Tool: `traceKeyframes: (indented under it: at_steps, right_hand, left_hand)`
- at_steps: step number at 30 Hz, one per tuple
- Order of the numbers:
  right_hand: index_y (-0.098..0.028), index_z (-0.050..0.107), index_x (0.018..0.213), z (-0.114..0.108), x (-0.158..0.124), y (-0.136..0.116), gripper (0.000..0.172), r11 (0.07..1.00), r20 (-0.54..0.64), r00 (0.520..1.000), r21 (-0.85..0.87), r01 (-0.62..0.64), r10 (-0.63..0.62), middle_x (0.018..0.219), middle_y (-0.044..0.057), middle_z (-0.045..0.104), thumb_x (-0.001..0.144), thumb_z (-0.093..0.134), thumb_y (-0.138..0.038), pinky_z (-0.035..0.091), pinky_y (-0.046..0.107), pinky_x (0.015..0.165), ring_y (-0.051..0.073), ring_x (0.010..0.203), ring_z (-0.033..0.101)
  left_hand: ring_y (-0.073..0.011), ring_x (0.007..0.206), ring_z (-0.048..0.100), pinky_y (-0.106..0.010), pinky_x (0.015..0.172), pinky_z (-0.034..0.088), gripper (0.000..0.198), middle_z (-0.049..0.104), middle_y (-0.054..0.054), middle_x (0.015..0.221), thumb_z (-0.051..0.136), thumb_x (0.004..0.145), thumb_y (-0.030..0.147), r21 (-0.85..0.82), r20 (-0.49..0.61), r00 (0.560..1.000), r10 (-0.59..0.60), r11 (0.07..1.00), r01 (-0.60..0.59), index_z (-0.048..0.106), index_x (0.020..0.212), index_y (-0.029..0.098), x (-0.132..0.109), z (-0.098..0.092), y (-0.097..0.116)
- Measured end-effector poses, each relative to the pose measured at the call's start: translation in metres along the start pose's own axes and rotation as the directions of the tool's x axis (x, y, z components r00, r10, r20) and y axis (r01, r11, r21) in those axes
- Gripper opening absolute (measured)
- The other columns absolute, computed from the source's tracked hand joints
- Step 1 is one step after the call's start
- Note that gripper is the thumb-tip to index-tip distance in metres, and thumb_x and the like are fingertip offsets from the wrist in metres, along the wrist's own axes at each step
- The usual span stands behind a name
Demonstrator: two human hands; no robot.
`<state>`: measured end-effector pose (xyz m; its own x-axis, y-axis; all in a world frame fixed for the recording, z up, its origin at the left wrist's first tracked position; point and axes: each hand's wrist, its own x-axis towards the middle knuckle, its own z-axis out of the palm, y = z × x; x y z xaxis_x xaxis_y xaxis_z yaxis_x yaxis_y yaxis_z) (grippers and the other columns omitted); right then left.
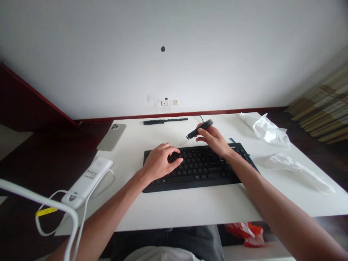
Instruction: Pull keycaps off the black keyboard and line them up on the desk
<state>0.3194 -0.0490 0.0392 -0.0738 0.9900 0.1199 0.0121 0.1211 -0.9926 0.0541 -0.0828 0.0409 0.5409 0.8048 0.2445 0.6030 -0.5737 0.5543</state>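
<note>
A black keyboard [201,170] lies in the middle of a white table [195,206]. My left hand [160,161] rests on the keyboard's upper left keys, fingers curled and pressed down on them, holding the board. My right hand [213,139] hovers above the keyboard's far edge and grips a small black tool [199,129], slim and pointing left and down toward the table. A thin clear strand or bristle shows at the tool's tip, too small to make out.
A black strip [165,121] lies along the table's far edge. A phone [112,136] and a white power bank [88,181] with a white cable sit at the left. Crumpled clear plastic bags [268,130] lie at the right. A wall stands behind.
</note>
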Motion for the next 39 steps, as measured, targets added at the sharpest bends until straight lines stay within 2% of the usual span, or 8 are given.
traceKeyframes:
  at_steps: [3,9,15,23,27,33,37,39]
  right_hand:
    - [-0.021,0.059,0.103,0.009,-0.003,0.003,0.047,0.998,-0.009,0.999,-0.044,0.051,-0.051,0.098,0.005,0.064,0.089,0.072,-0.064,0.065,0.04,0.082,0.022,0.094,0.07]
    - [-0.021,0.058,0.102,0.018,-0.007,0.002,0.047,0.997,0.026,0.997,-0.042,0.069,-0.068,0.093,0.004,0.063,0.09,0.071,-0.064,0.066,0.038,0.076,0.021,0.087,0.072]
    - [-0.021,0.059,0.101,0.02,-0.007,0.005,0.047,0.991,0.034,0.997,-0.117,0.07,-0.067,0.09,0.004,0.065,0.091,0.07,-0.065,0.065,0.033,0.069,0.019,0.078,0.071]
    - [-0.02,0.061,0.101,0.019,-0.008,0.008,0.047,0.989,0.044,0.999,-0.145,0.036,-0.03,0.085,0.004,0.068,0.091,0.07,-0.065,0.066,0.035,0.072,0.019,0.071,0.071]
    - [-0.019,0.061,0.104,0.021,-0.011,0.008,0.05,0.986,0.083,0.996,-0.169,0.002,0.013,0.082,0.006,0.073,0.092,0.066,-0.068,0.067,0.036,0.07,0.021,0.07,0.074]
    - [-0.02,0.061,0.107,0.024,-0.015,0.005,0.048,0.977,0.116,0.993,-0.209,0.034,-0.01,0.087,0.008,0.077,0.096,0.063,-0.067,0.067,0.037,0.071,0.023,0.075,0.077]
    - [-0.021,0.06,0.108,0.029,-0.018,0.004,0.043,0.974,0.192,0.981,-0.222,0.036,0.007,0.085,0.007,0.078,0.098,0.062,-0.063,0.066,0.037,0.073,0.023,0.076,0.078]
    - [-0.021,0.06,0.11,0.031,-0.02,0.004,0.041,0.973,0.223,0.975,-0.227,0.049,0.002,0.083,0.006,0.078,0.099,0.061,-0.061,0.065,0.036,0.073,0.023,0.075,0.077]
  left_hand:
    - [-0.0218,0.089,0.066,-0.035,0.082,0.05,0.025,0.069,-0.004,0.094,0.07,0.094,0.046,-0.005,0.025,1.0,-0.002,1.0,0.003,0.077,0.107,0.025,0.001,0.001,0.0]
    - [-0.0217,0.088,0.065,-0.036,0.084,0.049,0.02,0.068,-0.003,0.089,0.067,0.094,0.036,-0.016,0.045,0.999,-0.016,1.0,0.017,0.079,0.107,0.026,0.002,0.0,0.001]
    - [-0.0223,0.084,0.062,-0.037,0.083,0.049,0.019,0.065,-0.002,0.078,0.064,0.093,0.03,-0.071,0.08,0.996,-0.024,0.997,0.03,0.079,0.102,0.025,0.004,-0.003,-0.001]
    - [-0.0205,0.077,0.058,-0.036,0.085,0.048,0.019,0.062,0.0,0.072,0.063,0.089,0.023,-0.107,0.083,0.996,-0.028,0.994,0.037,0.08,0.1,0.024,0.005,-0.003,-0.001]
    - [-0.0199,0.077,0.059,-0.035,0.084,0.048,0.018,0.062,0.0,0.071,0.063,0.09,0.022,-0.114,0.077,0.997,-0.031,0.993,0.04,0.08,0.098,0.024,0.006,-0.003,-0.001]
    - [-0.0184,0.073,0.057,-0.033,0.078,0.047,0.013,0.059,0.002,0.07,0.065,0.088,0.019,-0.127,0.055,0.998,-0.029,0.991,0.036,0.075,0.094,0.023,0.005,-0.003,0.002]
    - [-0.0164,0.07,0.055,-0.031,0.071,0.045,0.016,0.056,0.003,0.072,0.066,0.088,0.021,-0.127,0.019,0.995,-0.093,0.987,0.095,0.071,0.103,0.022,0.005,0.0,0.001]
    - [-0.0175,0.073,0.057,-0.031,0.073,0.045,0.017,0.058,0.002,0.072,0.067,0.089,0.023,-0.096,0.025,0.996,-0.082,0.992,0.084,0.072,0.105,0.023,0.004,0.002,-0.001]
